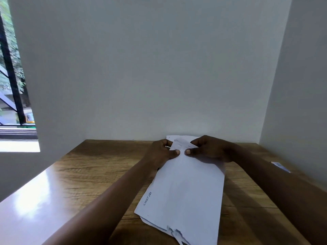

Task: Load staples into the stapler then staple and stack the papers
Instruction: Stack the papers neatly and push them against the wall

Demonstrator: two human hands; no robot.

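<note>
A sheaf of white papers (185, 197) lies lengthwise on the wooden table (92, 167), its near corner torn and curled. My left hand (162, 152) and my right hand (210, 149) both pinch the far end of the top sheets, thumbs almost touching on top. The far edge of the paper is bent up between my fingers. More white paper (178, 137) shows just beyond my hands, against the wall. No stapler is visible; a dark bit under my left wrist is too hidden to identify.
A small bluish-white object (280, 166) lies at the table's right side beside my right forearm. White walls close the table in at the back and right. A window (14, 85) opens at the far left.
</note>
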